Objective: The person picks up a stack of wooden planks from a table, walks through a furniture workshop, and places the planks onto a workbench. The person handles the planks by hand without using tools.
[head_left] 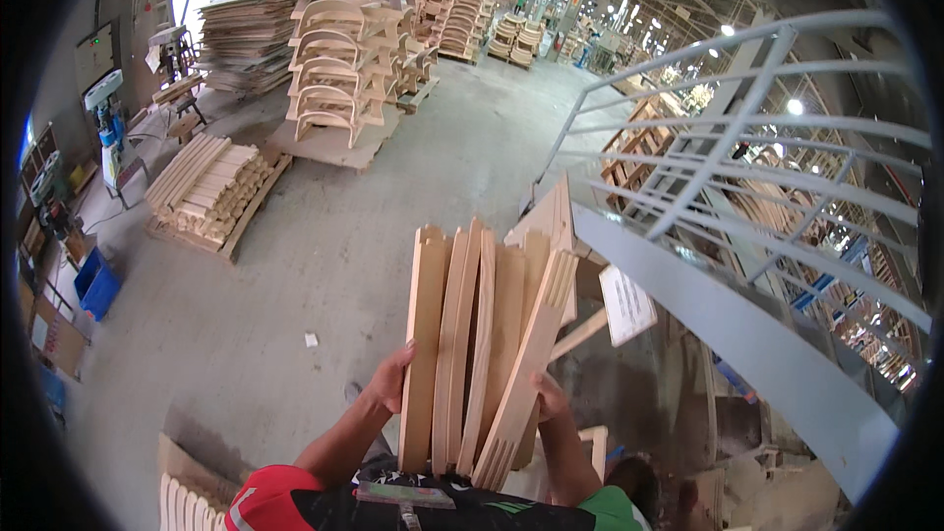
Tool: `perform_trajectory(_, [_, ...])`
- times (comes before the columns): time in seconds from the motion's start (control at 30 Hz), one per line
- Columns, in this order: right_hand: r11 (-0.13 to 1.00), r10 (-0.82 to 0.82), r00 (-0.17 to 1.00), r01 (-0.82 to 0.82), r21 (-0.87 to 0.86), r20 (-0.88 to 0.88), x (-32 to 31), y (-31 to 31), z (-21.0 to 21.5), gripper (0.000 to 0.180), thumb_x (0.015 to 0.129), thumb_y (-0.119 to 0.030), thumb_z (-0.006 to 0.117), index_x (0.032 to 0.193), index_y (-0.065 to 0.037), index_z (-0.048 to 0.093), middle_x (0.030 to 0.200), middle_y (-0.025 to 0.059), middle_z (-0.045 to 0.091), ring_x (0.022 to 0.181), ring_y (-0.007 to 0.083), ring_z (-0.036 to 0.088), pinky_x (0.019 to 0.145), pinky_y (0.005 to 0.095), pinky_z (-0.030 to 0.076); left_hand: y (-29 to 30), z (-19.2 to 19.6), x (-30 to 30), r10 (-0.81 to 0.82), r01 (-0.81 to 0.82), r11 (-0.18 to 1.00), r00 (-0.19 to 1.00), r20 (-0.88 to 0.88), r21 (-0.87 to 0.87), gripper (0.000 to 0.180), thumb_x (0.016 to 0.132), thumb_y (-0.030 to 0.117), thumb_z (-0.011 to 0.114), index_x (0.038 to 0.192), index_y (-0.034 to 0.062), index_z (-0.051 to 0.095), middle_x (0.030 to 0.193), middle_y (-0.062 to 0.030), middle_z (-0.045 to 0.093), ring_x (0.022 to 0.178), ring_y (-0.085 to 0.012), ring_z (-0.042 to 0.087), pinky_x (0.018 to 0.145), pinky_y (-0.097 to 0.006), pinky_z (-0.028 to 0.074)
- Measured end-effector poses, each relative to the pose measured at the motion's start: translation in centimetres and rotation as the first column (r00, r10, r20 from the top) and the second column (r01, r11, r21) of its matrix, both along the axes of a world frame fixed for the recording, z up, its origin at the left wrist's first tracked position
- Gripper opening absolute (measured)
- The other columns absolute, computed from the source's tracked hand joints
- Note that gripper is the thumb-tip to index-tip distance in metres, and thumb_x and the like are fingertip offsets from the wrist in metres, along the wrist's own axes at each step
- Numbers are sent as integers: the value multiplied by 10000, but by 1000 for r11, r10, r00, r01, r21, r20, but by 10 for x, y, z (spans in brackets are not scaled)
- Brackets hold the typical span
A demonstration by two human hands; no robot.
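Observation:
I hold a bundle of several long pale wooden boards [479,334] upright in front of my chest, their top ends fanned out. My left hand [390,380] presses flat against the left side of the bundle, fingers wrapped on the outer board. On the right side, my right hand [549,399] grips the outermost slanted board. The boards' lower ends rest near my shirt.
A grey concrete floor [324,265] stretches ahead. A pallet of stacked wooden slats [209,189] lies at left, stacks of curved wooden parts [339,64] further back. A grey metal railing and stair [747,197] rises at right. More slats [187,501] sit at lower left.

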State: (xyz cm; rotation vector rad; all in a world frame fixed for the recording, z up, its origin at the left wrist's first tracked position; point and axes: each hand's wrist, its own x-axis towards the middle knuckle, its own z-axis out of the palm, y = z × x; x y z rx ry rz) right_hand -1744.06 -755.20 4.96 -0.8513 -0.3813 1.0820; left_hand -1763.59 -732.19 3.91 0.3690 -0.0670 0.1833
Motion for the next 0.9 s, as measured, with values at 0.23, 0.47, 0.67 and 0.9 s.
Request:
perform_trajectory(0.23, [999,-30,999,31,-23,39,131,190,16,493,874,-339,656,1189,30,573,989,143,690,834,256,705,719,367,589,186,2,138,-58,59,998,994,-91,15,578,924,429,605,1355,62,486,1238,-129,621,1082,-250,635,939,-438,529])
perform_trajectory(0.47, [986,-60,998,60,154,-4,265,298,17,526,905,-352,589,1242,49,553,1081,164,670,985,261,669,804,378,560,327,42,295,-213,250,958,949,-231,140,598,934,426,595,1376,47,460,1272,-141,596,1122,-250,612,971,-440,504])
perform_trajectory(0.67, [956,-287,958,287,67,-1,388,396,-32,527,907,-373,527,1242,32,563,1140,177,658,1052,284,636,884,401,522,439,24,453,-359,396,910,901,-246,122,651,936,451,592,1420,52,418,1339,-146,556,1177,-264,578,1007,-451,476])
perform_trajectory(0.9, [971,-231,973,230,61,16,606,543,-9,555,847,-319,601,1251,55,538,1120,185,651,989,296,660,862,394,537,577,31,668,-242,304,933,925,-293,192,643,935,445,593,1422,67,410,1355,-133,546,1192,-259,565,1019,-434,467])
